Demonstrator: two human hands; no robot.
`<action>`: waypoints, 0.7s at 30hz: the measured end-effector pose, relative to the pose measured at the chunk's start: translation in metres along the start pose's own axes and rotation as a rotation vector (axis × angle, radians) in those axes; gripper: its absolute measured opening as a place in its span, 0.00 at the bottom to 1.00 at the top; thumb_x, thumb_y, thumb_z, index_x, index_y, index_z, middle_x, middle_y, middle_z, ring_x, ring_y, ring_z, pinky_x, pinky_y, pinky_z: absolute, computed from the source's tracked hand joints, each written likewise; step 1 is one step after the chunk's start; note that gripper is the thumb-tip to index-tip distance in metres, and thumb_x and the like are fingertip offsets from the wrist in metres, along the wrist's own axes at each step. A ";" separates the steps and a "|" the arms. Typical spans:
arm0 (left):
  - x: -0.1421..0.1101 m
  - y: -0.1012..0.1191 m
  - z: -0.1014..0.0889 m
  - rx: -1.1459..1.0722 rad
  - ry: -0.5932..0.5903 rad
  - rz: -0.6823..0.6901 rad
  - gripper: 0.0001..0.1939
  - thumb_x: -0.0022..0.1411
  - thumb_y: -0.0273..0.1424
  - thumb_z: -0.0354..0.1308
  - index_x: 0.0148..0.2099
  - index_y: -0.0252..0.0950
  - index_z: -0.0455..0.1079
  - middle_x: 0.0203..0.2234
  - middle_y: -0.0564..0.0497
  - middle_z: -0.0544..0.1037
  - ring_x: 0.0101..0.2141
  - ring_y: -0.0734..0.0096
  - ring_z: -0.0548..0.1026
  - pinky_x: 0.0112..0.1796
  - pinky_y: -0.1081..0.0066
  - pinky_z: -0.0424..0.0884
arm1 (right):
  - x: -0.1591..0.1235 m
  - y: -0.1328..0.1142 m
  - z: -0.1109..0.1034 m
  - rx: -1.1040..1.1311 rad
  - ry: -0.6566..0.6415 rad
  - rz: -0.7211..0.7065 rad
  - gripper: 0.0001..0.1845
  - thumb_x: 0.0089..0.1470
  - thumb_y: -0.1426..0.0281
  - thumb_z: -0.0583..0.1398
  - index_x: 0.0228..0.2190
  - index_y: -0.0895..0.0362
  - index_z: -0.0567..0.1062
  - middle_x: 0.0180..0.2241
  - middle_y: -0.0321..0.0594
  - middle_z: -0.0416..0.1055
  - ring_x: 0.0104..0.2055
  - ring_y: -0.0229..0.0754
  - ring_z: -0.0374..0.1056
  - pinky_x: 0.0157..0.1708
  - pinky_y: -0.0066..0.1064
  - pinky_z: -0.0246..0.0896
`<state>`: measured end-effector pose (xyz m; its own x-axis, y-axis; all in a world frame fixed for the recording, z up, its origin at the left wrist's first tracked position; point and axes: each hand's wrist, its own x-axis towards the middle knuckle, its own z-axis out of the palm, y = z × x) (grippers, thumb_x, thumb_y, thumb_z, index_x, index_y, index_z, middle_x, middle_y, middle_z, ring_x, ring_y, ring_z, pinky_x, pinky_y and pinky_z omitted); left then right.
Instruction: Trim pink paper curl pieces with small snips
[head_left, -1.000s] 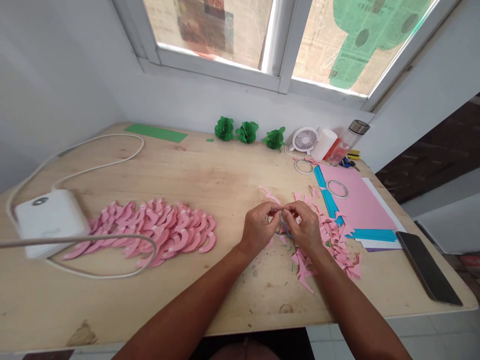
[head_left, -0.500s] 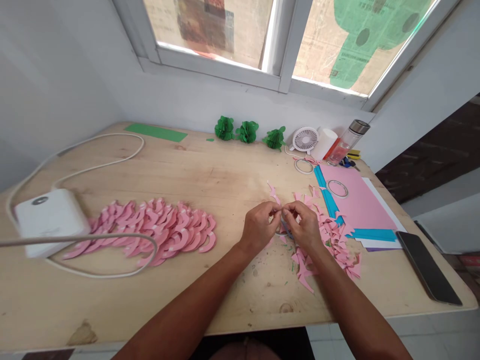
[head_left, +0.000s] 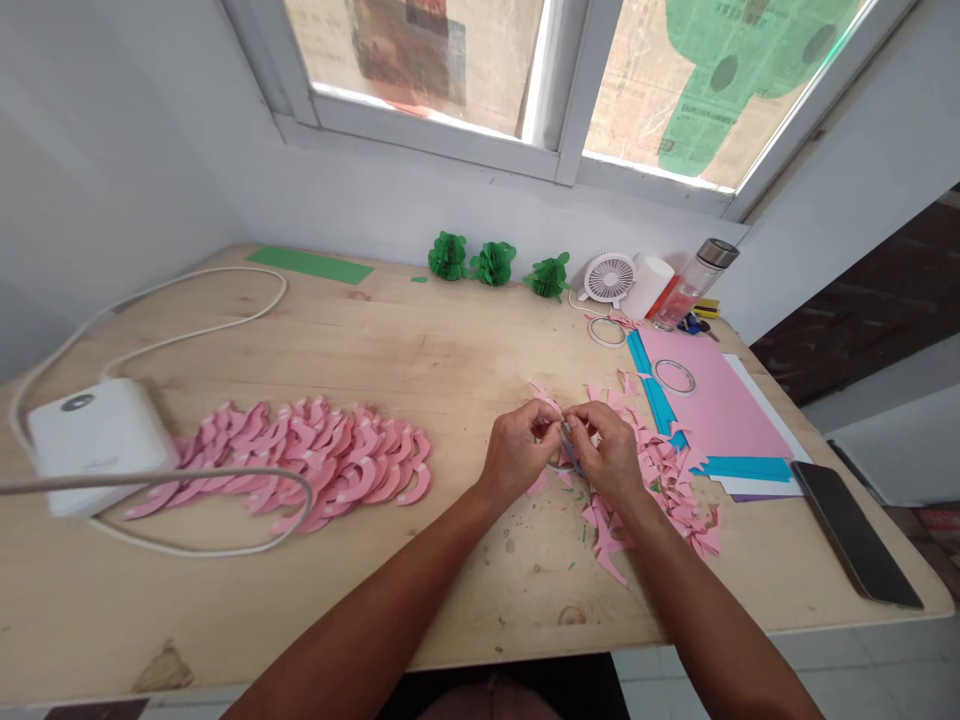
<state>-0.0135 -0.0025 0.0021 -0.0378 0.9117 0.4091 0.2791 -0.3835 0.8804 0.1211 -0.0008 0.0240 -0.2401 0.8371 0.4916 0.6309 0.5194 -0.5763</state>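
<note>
My left hand [head_left: 517, 450] is closed, with thumb and forefinger pinching a narrow pink paper piece [head_left: 541, 391] whose tip sticks up past the fingers. My right hand [head_left: 609, 452] is also closed, its fingertips meeting the left ones. Under its fingers shows part of a thin greyish ring, a roll of tape [head_left: 576, 458], mostly hidden by both hands. Pink paper scraps [head_left: 675, 490] lie beside and beneath my right hand. Left of the hands, curved pink paper pieces [head_left: 360, 465] with small white patches lie in overlapping rows.
A white charger box [head_left: 101, 445] with a looping cable stands at left. Along the wall are green paper balls [head_left: 493, 263], a small fan [head_left: 610, 279] and a bottle [head_left: 694, 285]. Pink sheets [head_left: 720, 390], a tape ring [head_left: 675, 377] and a phone [head_left: 855, 535] lie at right.
The pink paper piece in my left fingers swung more upright, then tilted back left and lower. Both hands stay together in nearly the same place.
</note>
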 end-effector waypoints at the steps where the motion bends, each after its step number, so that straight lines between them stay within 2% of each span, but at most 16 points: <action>1: 0.000 0.000 0.000 -0.003 -0.002 0.002 0.04 0.50 0.24 0.52 0.28 0.35 0.67 0.23 0.53 0.74 0.23 0.77 0.71 0.26 0.77 0.67 | 0.000 0.001 0.000 -0.005 0.003 0.001 0.10 0.55 0.70 0.52 0.29 0.56 0.73 0.27 0.41 0.71 0.31 0.41 0.65 0.31 0.31 0.60; 7: -0.001 -0.001 0.001 -0.006 0.003 0.002 0.04 0.50 0.24 0.52 0.28 0.35 0.68 0.23 0.53 0.74 0.23 0.77 0.71 0.26 0.78 0.67 | 0.001 0.004 0.000 -0.021 0.046 0.029 0.09 0.54 0.70 0.53 0.31 0.56 0.73 0.29 0.41 0.72 0.30 0.40 0.65 0.29 0.31 0.59; 21: -0.001 -0.001 0.001 -0.093 -0.015 -0.044 0.03 0.52 0.26 0.53 0.29 0.35 0.68 0.23 0.53 0.74 0.25 0.75 0.72 0.28 0.77 0.69 | 0.001 0.000 -0.003 0.013 0.027 -0.003 0.06 0.51 0.73 0.55 0.30 0.56 0.72 0.27 0.39 0.71 0.29 0.39 0.64 0.30 0.31 0.60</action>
<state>-0.0130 -0.0031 0.0006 -0.0336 0.9298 0.3665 0.1871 -0.3543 0.9162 0.1226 -0.0007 0.0262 -0.2218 0.8309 0.5104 0.6203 0.5241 -0.5836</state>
